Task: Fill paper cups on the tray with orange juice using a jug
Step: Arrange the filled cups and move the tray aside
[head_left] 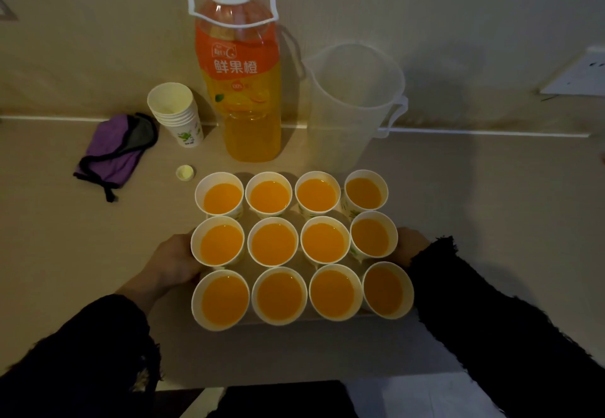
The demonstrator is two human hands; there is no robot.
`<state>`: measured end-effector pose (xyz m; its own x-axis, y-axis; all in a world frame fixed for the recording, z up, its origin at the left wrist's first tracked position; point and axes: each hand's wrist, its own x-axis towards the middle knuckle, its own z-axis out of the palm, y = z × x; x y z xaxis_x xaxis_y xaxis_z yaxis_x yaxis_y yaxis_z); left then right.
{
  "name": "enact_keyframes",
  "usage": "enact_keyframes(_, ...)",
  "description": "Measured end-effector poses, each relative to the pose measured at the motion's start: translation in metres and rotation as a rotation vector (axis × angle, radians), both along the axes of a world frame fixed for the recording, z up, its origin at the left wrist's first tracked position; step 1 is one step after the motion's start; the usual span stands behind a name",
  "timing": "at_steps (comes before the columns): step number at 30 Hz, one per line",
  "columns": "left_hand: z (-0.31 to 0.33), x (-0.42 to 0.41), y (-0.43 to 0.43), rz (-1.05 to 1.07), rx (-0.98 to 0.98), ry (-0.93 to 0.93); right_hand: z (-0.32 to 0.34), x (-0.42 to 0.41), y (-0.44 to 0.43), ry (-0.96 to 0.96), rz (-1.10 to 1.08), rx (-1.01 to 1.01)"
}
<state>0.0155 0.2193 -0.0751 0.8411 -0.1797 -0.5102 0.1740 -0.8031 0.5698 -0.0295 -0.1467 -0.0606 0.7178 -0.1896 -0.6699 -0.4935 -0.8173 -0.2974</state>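
The fingers of both hands are hidden behind the cups and the tray's edges, so I cannot tell whether they are spread, pressed together or curled. The left hand [173, 260] lies against the tray's left side beside the middle row, and the right hand [411, 245] is at the right side by the same row. Two dark, frayed sleeves [491, 303] run back from the wrists to the near edge of the view.

Between the hands is one tray [304, 322], of which only a pale strip along its near edge shows. On it stand twelve paper cups [273, 242], in three rows of four with rims touching or nearly so. All twelve are filled with orange juice.

Just beyond the far row, on the counter [491, 188], stands one tall juice bottle [240, 90], uncapped and partly full. To its right is one translucent jug [353, 100], upright, with its handle to the right. Left of the bottle is one stack of spare cups [175, 113], tilted; the number in it is unclear. One bottle cap [185, 173] lies near the far-left filled cup. One purple pouch [114, 152] lies further left.
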Motion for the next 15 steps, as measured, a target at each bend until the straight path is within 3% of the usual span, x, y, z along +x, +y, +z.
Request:
enact_keyframes(3, -0.0047, 0.0015, 0.0009, -0.004, 0.032, 0.003, -0.0007, -0.0003, 0.0002, -0.028, -0.064, 0.038)
enact_keyframes(15, -0.0055, 0.0048, 0.0018, -0.016, 0.048, 0.058, -0.004, 0.0018, 0.0007, -0.019, 0.028, 0.035)
